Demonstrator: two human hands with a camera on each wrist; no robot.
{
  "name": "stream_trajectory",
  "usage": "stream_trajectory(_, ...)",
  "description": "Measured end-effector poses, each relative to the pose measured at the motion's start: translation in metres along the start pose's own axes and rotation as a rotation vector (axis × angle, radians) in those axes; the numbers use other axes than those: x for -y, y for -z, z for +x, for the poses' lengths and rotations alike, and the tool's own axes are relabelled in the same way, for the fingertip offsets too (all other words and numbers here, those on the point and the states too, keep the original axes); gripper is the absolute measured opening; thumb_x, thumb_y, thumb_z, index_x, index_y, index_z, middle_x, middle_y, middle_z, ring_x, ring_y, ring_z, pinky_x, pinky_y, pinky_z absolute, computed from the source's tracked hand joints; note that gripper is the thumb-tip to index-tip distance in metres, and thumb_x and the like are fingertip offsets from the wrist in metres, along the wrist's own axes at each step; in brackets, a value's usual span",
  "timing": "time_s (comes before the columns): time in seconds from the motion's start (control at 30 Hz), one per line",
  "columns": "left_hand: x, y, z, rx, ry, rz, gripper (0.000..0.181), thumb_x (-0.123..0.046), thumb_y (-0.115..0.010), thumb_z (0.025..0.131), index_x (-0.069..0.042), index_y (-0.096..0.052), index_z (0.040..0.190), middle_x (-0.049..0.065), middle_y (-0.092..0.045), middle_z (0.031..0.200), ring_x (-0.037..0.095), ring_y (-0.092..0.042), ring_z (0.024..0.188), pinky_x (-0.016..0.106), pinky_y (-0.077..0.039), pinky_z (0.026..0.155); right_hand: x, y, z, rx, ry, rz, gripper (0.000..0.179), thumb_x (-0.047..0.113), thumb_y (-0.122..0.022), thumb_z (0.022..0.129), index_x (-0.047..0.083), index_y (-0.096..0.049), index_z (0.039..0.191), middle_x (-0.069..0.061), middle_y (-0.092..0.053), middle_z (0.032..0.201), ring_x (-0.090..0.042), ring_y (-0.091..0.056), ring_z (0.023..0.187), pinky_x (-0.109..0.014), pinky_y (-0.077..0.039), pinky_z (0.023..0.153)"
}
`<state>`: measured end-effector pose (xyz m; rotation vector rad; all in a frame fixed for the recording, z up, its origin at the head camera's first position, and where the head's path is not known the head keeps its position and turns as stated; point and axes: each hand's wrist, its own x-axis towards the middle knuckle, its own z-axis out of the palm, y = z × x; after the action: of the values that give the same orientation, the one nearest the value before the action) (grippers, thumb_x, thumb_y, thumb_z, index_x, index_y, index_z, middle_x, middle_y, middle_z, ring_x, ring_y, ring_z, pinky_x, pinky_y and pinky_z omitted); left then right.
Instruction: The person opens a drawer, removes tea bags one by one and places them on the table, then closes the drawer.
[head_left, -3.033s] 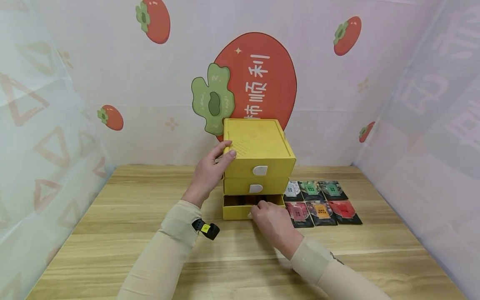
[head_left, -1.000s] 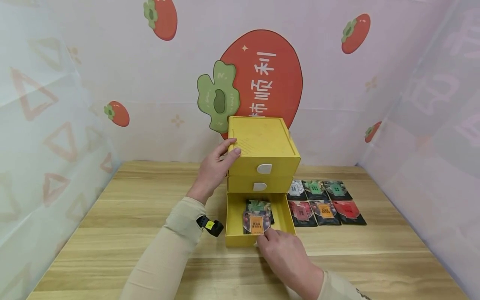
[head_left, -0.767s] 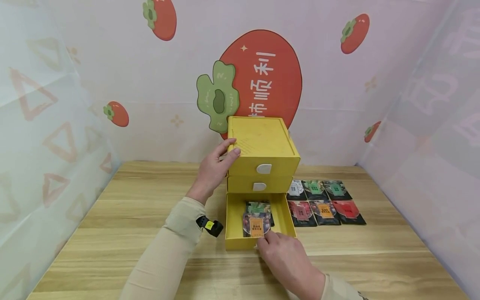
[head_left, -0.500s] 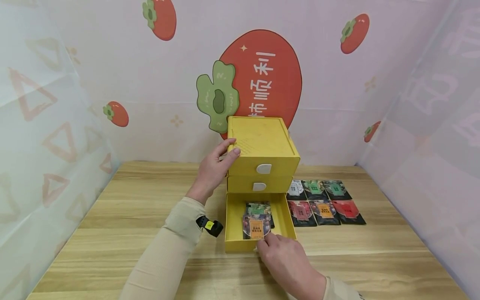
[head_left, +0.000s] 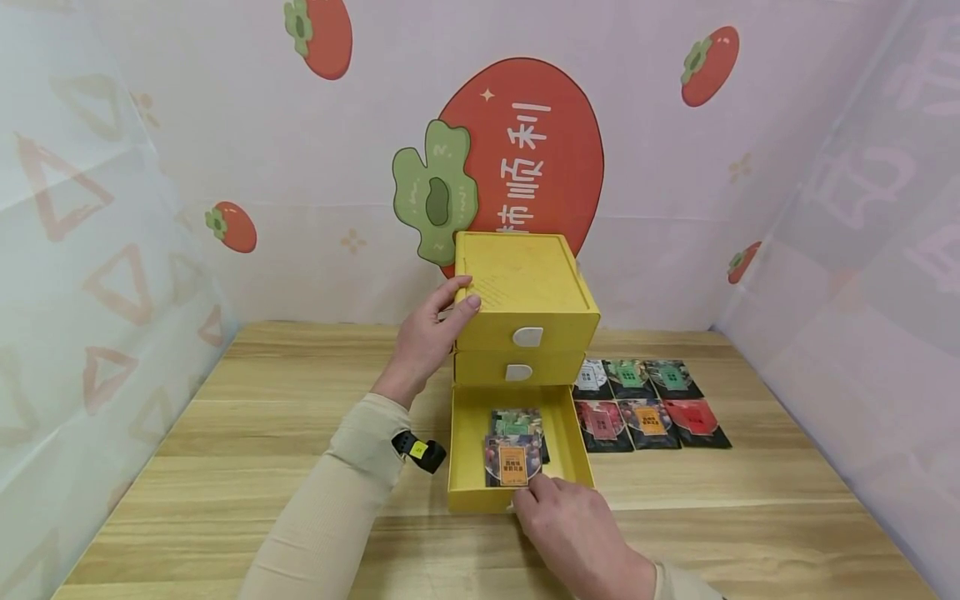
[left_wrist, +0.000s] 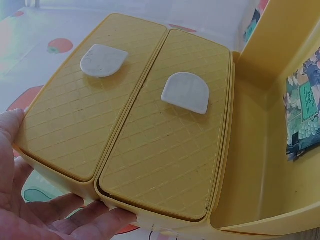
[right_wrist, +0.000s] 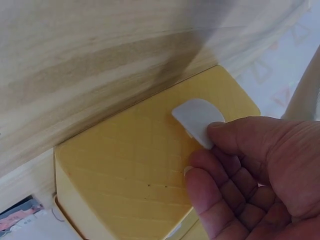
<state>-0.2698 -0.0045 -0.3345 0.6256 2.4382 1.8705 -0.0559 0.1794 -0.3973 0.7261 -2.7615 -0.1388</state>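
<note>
A yellow drawer cabinet stands on the table, its upper two drawers closed and its bottom drawer pulled far out. My left hand rests against the cabinet's left side, fingers fairly straight and thumb at the upper front edge. My right hand pinches the bottom drawer's white pull tab between thumb and curled fingers. Inside that drawer, a sachet with an orange label partly overlaps a green-labelled sachet. In the left wrist view, two white pull tabs show on the closed drawers.
Several dark sachets with coloured labels lie in two rows on the wooden table, just right of the cabinet. A printed cloth backdrop rises behind and at both sides.
The bottom drawer has slid toward me from slightly open to far out, bringing the two sachets inside into sight. My right hand moved with it, while my left stayed on the cabinet.
</note>
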Motion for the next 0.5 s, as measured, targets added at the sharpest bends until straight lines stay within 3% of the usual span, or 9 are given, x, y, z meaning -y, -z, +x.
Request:
stream_trajectory(0.1, 0.0000, 0.0000, -0.0006, 0.002, 0.000, -0.004, 0.057, -0.064, -0.057, 0.100, -0.039, -0.053, 0.151, 0.000, -0.049, 0.159, 0.027, -0.053, 0.139, 0.054, -0.049, 0.107, 0.0011, 0.0014, -0.0011, 0.016, 0.000, 0.009, 0.010, 0.017, -0.082, 0.090, 0.014, -0.073, 0.092, 0.002, -0.062, 0.078, -0.006, -0.053, 0.062, -0.023, -0.044, 0.052)
stream_trajectory(0.33, -0.0004, 0.0005, -0.0010, 0.007, 0.000, -0.013, 0.058, -0.063, -0.057, 0.100, -0.038, -0.052, 0.153, 0.000, -0.048, 0.160, 0.027, -0.053, 0.140, 0.053, -0.048, 0.108, 0.0027, 0.0066, -0.0023, 0.108, 0.004, 0.039, 0.013, 0.017, -0.082, 0.090, 0.014, -0.073, 0.099, 0.002, -0.062, 0.080, -0.004, -0.048, 0.064, -0.023, -0.051, 0.058)
stream_trajectory(0.5, -0.0011, 0.0006, -0.0008, 0.006, -0.001, -0.012, 0.059, -0.063, -0.057, 0.100, -0.038, -0.052, 0.153, 0.001, -0.048, 0.160, 0.028, -0.052, 0.140, 0.054, -0.047, 0.109, 0.0041, 0.0073, -0.0044, 0.090, 0.016, 0.019, 0.009, 0.014, -0.080, 0.090, 0.014, -0.072, 0.095, 0.002, -0.061, 0.079, -0.004, -0.048, 0.062, -0.023, -0.048, 0.055)
